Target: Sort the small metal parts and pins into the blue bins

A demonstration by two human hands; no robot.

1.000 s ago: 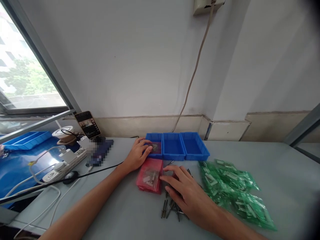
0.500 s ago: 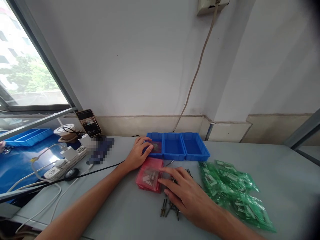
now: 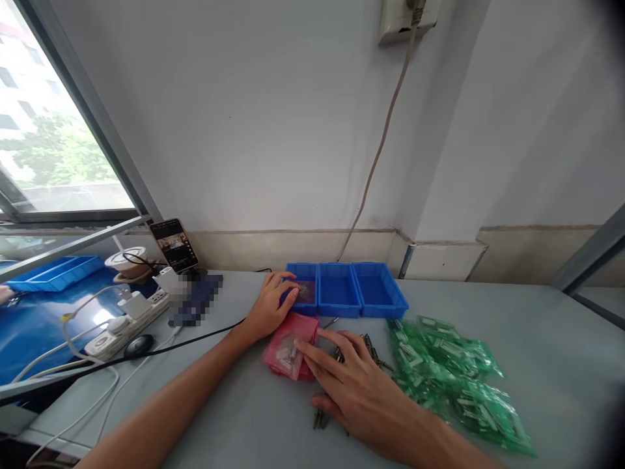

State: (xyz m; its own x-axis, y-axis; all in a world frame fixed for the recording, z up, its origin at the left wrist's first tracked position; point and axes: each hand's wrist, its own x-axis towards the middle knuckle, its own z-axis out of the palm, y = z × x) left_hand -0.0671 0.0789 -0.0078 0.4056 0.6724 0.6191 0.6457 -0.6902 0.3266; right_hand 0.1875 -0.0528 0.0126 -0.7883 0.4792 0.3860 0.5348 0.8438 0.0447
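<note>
My left hand (image 3: pixel 270 306) rests at the left blue bin (image 3: pixel 303 309), fingers bent over its near left side and thumb apart. A reddish plastic bag (image 3: pixel 306 290) lies inside that bin. My right hand (image 3: pixel 354 384) is spread, palm down, its index fingertip touching the top of a stack of pink plastic bags (image 3: pixel 280 348) with small pale parts inside. Under and behind this hand lie loose metal pins that look like rivets (image 3: pixel 374 352), partly hidden. Neither hand visibly lifts anything.
Two more blue bins (image 3: pixel 339 311) adjoin on the right. Green plastic bags (image 3: pixel 454 358) of parts lie at right. At left are a propped phone (image 3: pixel 173 244), a power strip (image 3: pixel 105 342), a mouse (image 3: pixel 139 346), a lidded cup (image 3: pixel 125 258) and cables.
My right hand has moved slightly left, its index finger now over the top pink bag, which looks shifted and wrinkled. The left hand stays at the bin. The view has tilted slightly.
</note>
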